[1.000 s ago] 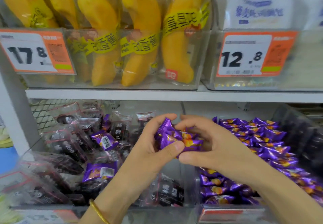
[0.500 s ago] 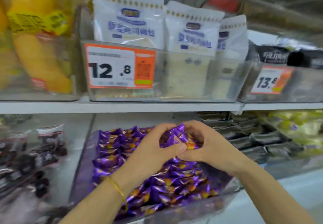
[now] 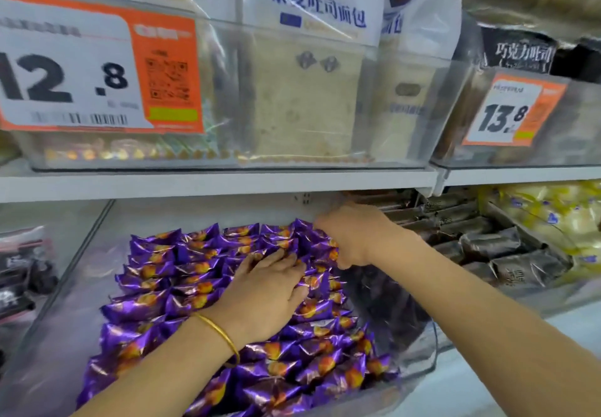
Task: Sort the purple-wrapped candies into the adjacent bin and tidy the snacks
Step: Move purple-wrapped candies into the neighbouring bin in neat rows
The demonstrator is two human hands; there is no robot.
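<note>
Lowered into the clear bin [image 3: 429, 348], our left hand [image 3: 270, 290] lies flat-fingered on purple-wrapped candies [image 3: 182, 273]; right hand [image 3: 354, 234] curled, hold unclear; shoving could spill candies over the bin's front.

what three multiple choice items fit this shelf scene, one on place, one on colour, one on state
1. Where does the left hand rest?
A. on the candies
B. on the upper shelf
C. on a price tag

2. What colour is the bangle on that wrist?
A. silver
B. gold
C. red

3. How do the left hand's fingers lie?
A. curled in a fist
B. pinching a price tag
C. straight and flat

Key: 1 A, the palm lies on the purple pile; 2 B, the band shines yellow gold; 3 C, the fingers stretch out over the candies.
</note>
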